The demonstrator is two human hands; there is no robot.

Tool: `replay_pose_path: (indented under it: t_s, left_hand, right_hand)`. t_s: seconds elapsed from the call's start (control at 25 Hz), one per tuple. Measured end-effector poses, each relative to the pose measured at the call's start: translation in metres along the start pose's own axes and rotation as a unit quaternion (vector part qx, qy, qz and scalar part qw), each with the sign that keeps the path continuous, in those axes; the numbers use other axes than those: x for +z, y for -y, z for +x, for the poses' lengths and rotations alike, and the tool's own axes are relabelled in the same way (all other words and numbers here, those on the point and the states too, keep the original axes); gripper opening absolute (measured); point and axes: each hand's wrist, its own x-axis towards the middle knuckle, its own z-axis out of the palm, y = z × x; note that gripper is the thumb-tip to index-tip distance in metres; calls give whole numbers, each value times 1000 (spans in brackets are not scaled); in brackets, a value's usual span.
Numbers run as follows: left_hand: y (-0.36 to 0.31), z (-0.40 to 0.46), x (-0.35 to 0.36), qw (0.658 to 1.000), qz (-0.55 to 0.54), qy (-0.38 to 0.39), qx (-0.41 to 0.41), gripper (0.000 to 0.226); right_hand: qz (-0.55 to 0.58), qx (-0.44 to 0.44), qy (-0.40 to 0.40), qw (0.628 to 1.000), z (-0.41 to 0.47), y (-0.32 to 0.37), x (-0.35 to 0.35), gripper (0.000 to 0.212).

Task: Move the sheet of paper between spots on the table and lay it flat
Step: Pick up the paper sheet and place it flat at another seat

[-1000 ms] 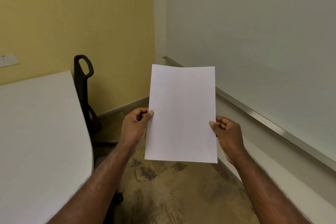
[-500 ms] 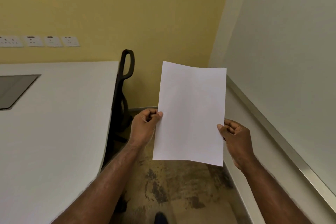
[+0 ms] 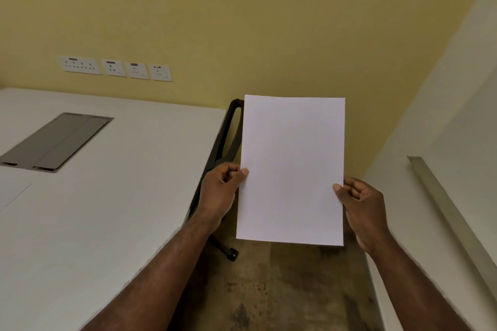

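Two walls fill most of the frame: a matte yellow wall (image 3: 242, 21) across the top and centre, and a pale off-white wall (image 3: 457, 94) slanting down the right side, with a dull metal ledge strip (image 3: 446, 207) running diagonally toward the lower right corner. At left and lower left spreads the white table (image 3: 94, 209), smooth and flat with a curved near edge; a grey rectangular cable hatch (image 3: 57, 141) is set flush into it at middle left. Along the bottom centre shows a mottled brown floor (image 3: 282, 290), blotchy and worn.

Just right of centre, the sheet of paper (image 3: 291, 169) is held upright in the air, off the table and beside its right edge. It is a plain white rectangle, uncreased, its long sides nearly vertical. Behind its left edge stands a black chair (image 3: 227, 140) with a looped back frame and a small caster lower down.

Gripping the paper's left edge at mid-height is the left hand (image 3: 222, 191), thumb pressed on the front and fingers curled behind. On the right edge, slightly lower, the right hand (image 3: 361, 204) pinches in the same way.

Four white socket plates (image 3: 114, 68) line the yellow wall at upper left.
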Motion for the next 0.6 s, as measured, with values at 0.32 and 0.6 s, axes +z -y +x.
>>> replay_pose_path:
  t_s: [0.32, 0.6]
  left_hand:
    - [0, 136, 39, 986, -13, -164, -31, 8]
    - [-3, 206, 48, 956, 12, -287, -53, 11]
  right_hand:
    - [19, -37, 151, 988, 216, 13, 80, 40]
    - [13, -73, 271, 960, 330, 41, 153, 35]
